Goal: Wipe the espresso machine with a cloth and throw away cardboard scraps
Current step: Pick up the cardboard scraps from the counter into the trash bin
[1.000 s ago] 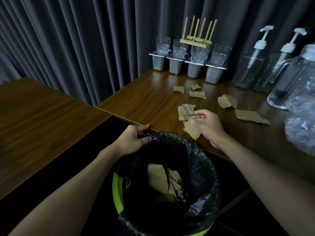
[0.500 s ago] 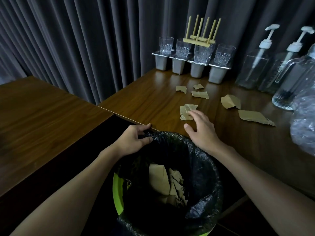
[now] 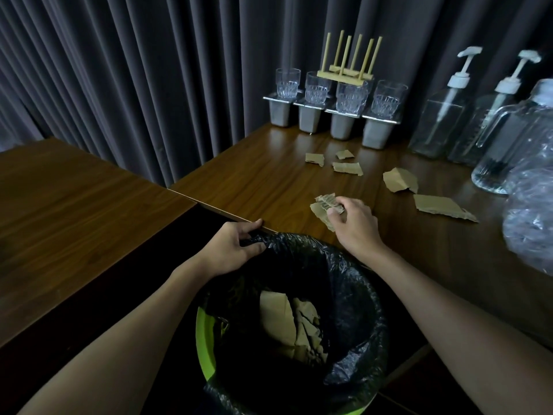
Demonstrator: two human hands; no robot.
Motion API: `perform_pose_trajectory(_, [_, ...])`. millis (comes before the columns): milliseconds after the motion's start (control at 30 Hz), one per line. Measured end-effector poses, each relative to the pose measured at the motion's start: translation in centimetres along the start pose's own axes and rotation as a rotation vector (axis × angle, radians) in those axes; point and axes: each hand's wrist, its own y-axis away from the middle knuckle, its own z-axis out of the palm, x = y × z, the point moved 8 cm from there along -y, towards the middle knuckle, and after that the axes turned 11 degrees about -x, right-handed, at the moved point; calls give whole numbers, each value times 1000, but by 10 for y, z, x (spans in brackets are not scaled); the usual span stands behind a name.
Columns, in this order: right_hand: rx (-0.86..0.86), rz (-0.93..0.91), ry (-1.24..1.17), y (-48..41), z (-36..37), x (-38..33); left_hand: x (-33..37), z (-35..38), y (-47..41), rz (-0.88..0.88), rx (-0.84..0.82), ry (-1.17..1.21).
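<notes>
Whereas half a second ago your right hand [image 3: 354, 226] lay flat and reaching, its fingers and thumb now curl round the nearest cardboard scraps [image 3: 321, 209] on the table [image 3: 254, 181], just beyond the bin liner [image 3: 344, 265]. Judgement: another load is secured, ready to drop. Your left hand [image 3: 230, 247] pinches the liner's rim; discarded scraps [image 3: 284, 322] lie inside. The gripped stack's long axis runs roughly away from you. Four pieces remain further back. The largest piece [image 3: 440, 206] lies flat, long axis left-to-right, torn tip pointing right.
</notes>
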Motion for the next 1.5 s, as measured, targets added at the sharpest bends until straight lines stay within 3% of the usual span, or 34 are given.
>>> perform_pose_trajectory(167, [53,69,-53,-5,-5,5,1,0,1,-1,8,-19])
perform_pose_trajectory(467, [185,87,-420,5,-20,15,3,1,1,-6,-1,-9])
perform_pose_trajectory(567, [201,140,-665,17,-31,16,3,1,2,1,0,15])
perform_pose_trajectory(633, [129,108,-823,28,-36,9,3,0,3,3,0,21])
perform_pose_trajectory(700, [-91,-4,-874,39,-29,-11,3,0,3,6,-2,23])
perform_pose_trajectory(767, [-243,-92,-766,48,-16,-22,2,0,2,9,-3,28])
perform_pose_trajectory(900, [-35,-63,-244,42,-16,1,2,1,3,12,-10,22])
perform_pose_trajectory(1367, [-116,-5,-35,31,-11,2,0,1,1,10,-16,6])
perform_pose_trajectory(1500, [-138,81,-131,27,-12,6,0,1,1,12,-14,8])
